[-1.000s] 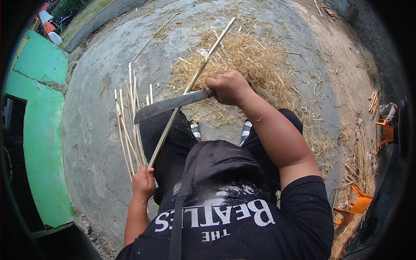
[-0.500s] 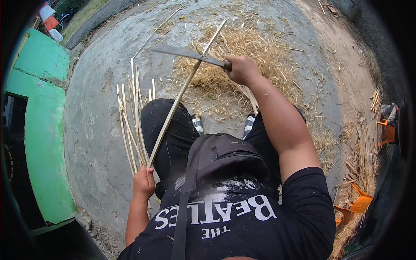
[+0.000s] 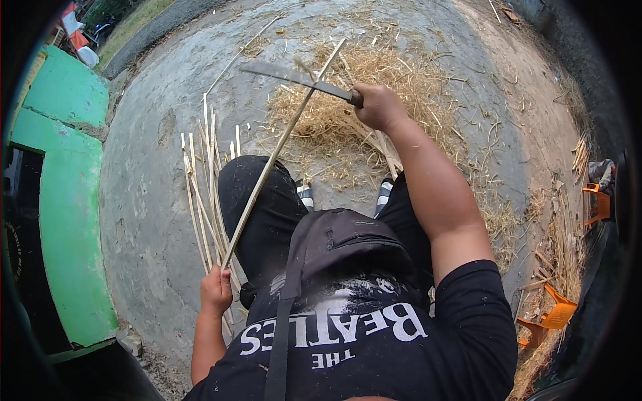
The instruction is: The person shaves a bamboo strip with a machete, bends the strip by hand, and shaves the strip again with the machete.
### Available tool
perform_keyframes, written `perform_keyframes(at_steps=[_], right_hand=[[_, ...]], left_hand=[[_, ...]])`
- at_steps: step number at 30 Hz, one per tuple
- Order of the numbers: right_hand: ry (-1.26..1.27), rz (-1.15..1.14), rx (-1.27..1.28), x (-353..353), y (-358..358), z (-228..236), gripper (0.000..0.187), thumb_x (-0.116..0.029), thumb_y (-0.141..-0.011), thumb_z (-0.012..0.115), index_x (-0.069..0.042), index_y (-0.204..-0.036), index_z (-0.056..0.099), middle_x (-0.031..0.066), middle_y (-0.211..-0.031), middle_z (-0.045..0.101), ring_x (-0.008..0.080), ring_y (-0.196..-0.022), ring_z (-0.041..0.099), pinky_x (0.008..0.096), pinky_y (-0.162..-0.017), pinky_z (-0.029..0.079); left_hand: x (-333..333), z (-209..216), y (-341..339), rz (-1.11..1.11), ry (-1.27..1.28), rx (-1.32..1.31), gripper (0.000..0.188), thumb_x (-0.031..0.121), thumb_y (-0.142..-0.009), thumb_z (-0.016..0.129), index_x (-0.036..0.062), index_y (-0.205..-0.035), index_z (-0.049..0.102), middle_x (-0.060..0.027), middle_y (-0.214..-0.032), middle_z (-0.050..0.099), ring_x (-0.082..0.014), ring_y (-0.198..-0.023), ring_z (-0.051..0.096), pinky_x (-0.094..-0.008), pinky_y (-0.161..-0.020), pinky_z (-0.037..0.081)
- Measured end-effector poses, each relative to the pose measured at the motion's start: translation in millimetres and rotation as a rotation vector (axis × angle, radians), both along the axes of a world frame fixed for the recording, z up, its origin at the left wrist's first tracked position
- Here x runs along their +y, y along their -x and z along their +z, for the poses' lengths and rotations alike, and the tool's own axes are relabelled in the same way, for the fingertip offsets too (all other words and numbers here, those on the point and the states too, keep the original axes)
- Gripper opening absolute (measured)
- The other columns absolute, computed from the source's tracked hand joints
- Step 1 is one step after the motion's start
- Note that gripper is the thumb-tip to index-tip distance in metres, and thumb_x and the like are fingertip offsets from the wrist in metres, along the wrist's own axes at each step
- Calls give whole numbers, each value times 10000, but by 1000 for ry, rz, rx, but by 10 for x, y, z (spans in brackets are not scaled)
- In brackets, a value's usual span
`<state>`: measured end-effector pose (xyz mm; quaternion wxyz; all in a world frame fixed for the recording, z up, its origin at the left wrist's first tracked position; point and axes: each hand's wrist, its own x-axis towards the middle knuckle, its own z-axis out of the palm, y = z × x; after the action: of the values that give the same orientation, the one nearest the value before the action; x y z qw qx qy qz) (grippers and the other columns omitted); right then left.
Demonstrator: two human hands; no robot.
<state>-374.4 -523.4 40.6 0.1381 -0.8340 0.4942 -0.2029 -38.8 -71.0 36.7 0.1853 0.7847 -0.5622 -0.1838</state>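
Note:
A long, narrow, pale bamboo strip (image 3: 271,164) slants from beside my left thigh up and away over the ground. My left hand (image 3: 217,291) is closed around its near end. My right hand (image 3: 380,107) grips the handle of a long-bladed knife (image 3: 274,72), the arm reaching well forward. The blade lies across the strip near its far end, pointing left. A small curl of shaving stands at the crossing. Several more pale strips (image 3: 204,194) lie loosely beside my left leg, some passing behind my left hand.
A heap of fine shavings (image 3: 374,80) covers the concrete (image 3: 147,167) ahead of my feet. A green wall (image 3: 67,227) with a dark opening stands at the left. Offcuts (image 3: 558,240) and an orange plastic piece (image 3: 556,309) lie along the right. A black bag (image 3: 351,244) rests on my lap.
My left hand has drawn slightly back and left, bringing the strip toward me. My right hand with the knife has shifted slightly right and nearer. The blade still crosses the strip.

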Motion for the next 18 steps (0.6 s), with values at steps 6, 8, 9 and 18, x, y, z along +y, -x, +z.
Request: perform_keyframes(at_steps=[6, 8, 9, 18], right_hand=[[68, 103, 61, 180, -107, 53, 116, -222, -853, 693, -138, -905, 631, 119, -819, 706, 366, -779, 706, 492, -698, 557], [187, 347, 69, 405, -285, 129, 116, -210, -826, 703, -148, -885, 625, 98, -798, 699, 349, -766, 706, 492, -696, 551], [243, 451, 138, 446, -372, 114, 120, -201, -805, 709, -154, -868, 618, 82, -765, 689, 338, -740, 702, 479, -677, 547], [-94, -116, 4, -56, 134, 33, 122, -241, -922, 636, -146, -983, 682, 146, -931, 740, 341, -891, 723, 470, -770, 572]], left_hand=[[-52, 133, -32, 26, -36, 10, 459, 426, -1071, 475, 32, -839, 507, -255, -661, 572, -520, -678, 592, -540, -551, 426], [21, 75, -35, 32, -51, 1, 460, 424, -1072, 473, 32, -832, 501, -256, -664, 573, -521, -679, 590, -539, -552, 426], [34, 37, -39, 29, -27, -3, 459, 424, -1069, 479, 33, -830, 499, -257, -665, 573, -522, -678, 589, -540, -553, 427], [198, 31, -159, 47, -29, -50, 445, 415, -1054, 507, 37, -819, 504, -259, -670, 573, -535, -685, 578, -549, -558, 430]])
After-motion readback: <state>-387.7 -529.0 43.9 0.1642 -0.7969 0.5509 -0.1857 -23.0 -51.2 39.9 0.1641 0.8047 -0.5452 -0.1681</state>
